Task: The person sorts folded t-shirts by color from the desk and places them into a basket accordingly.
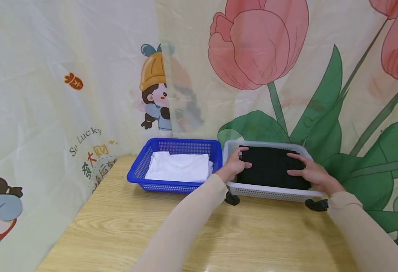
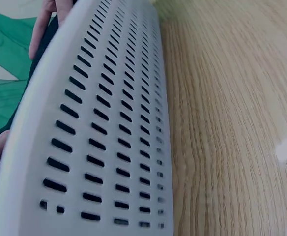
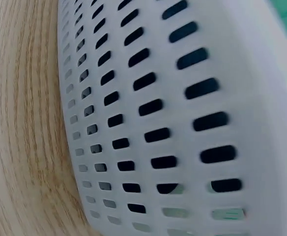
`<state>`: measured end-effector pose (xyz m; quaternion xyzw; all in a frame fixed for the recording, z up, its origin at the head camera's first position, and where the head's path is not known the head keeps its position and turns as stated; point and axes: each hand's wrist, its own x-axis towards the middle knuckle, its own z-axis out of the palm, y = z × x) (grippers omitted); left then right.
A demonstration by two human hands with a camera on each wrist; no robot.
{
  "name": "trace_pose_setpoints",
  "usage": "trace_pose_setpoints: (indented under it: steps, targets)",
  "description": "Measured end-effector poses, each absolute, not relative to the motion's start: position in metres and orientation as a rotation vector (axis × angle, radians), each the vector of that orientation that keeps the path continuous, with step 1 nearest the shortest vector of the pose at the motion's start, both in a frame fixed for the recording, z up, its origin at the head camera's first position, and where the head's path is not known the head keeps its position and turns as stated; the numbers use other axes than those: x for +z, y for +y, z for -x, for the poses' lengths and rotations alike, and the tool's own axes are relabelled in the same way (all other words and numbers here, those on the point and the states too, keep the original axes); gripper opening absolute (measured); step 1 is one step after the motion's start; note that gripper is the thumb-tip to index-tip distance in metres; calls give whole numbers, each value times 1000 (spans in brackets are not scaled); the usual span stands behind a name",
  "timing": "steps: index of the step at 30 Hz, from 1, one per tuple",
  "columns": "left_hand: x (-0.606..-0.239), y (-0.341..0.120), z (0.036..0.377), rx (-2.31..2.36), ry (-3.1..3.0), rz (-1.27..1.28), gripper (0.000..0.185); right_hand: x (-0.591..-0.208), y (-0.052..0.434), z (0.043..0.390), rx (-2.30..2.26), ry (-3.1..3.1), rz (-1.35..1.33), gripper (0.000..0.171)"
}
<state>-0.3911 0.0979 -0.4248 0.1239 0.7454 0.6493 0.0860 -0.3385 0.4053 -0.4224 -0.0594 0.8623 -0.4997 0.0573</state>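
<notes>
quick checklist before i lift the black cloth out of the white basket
1. Left hand on the black cloth: ok, at its left edge.
2. Right hand on the cloth: ok, fingers lie on its right side.
3. Firm grip under the cloth: cannot tell.
4. White basket flat on the wooden table: ok.
5. Blue basket out of the way: ok, beside it, holding a white cloth.

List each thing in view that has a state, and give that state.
Black cloth: folded, lying in the white basket, both hands on it.
White cloth: folded, lying in the blue basket, untouched.
Left hand: resting on the black cloth's left edge.
Right hand: resting flat on the black cloth's right side.
</notes>
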Motion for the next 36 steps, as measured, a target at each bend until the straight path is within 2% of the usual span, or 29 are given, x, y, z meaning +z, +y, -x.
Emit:
trace_pose_setpoints:
  steps: [17, 36]
  targets:
    - [-437, 114, 389, 1834, 2384, -169, 64, -443, 396, 353, -1401, 2658, 124, 86]
    - [-444, 116, 398, 1611, 2468, -65, 65, -447, 395, 355, -1330, 2619, 127, 82]
